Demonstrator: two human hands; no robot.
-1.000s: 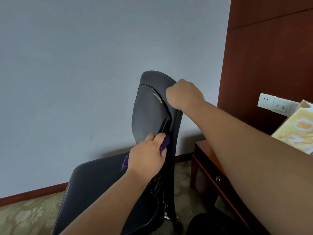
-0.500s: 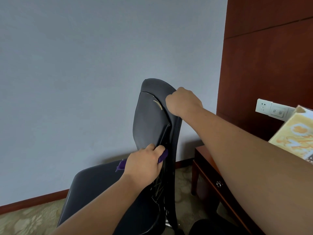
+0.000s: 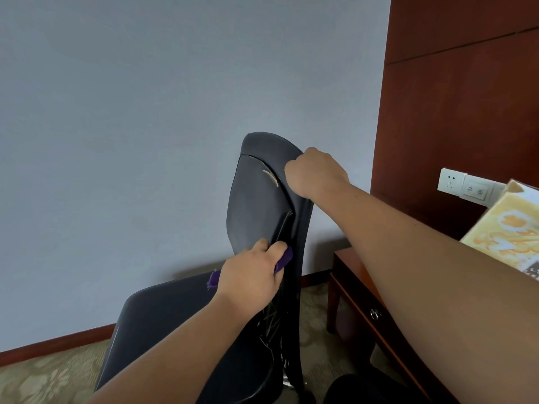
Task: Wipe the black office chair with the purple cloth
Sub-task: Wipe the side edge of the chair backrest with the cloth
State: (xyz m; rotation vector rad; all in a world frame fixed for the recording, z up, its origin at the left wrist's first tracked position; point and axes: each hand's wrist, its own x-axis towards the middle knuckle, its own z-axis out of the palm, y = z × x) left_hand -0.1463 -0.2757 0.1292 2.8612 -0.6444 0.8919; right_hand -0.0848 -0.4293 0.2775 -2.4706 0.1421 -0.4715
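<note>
The left grip (image 3: 248,275) clutches the purple cloth (image 3: 284,259) against the backrest edge of the black office chair (image 3: 253,199). The right grip (image 3: 315,173), curled, seems to clasp the backrest's top, its fingertips hidden.

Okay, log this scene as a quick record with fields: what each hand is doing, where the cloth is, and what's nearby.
left hand: presses the purple cloth against the black office chair, low on its back
right hand: grips the top edge of the chair's back
cloth visibility: mostly hidden under the hand, ends showing on either side
nearby: wooden desk, wall socket, yellow box
</note>
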